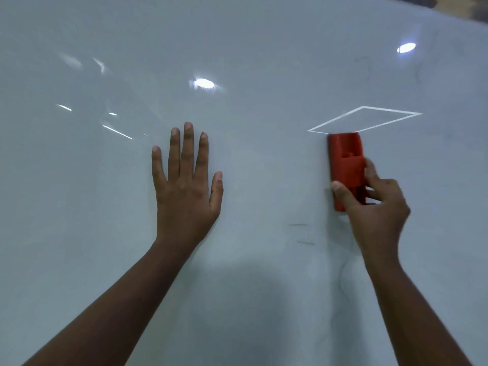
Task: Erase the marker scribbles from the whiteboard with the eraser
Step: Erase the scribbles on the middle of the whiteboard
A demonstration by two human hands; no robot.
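Bare right hand [375, 204] around blocky red plastic eraser [346, 165] — glossy whiteboard [250, 48].

Office or classroom, perhaps: glossy whiteboard [237, 48] reflecting ceiling lights [203, 83].

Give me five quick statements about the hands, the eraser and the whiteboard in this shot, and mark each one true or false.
1. The right hand grips a red eraser. True.
2. The left hand is curled into a fist. False: it lies flat on the whiteboard with its fingers straight.
3. The eraser stands with its long side running up and down the board. True.
4. The eraser is blue. False: it is red.
5. A few faint dark marks show on the board below and to the left of the eraser. True.
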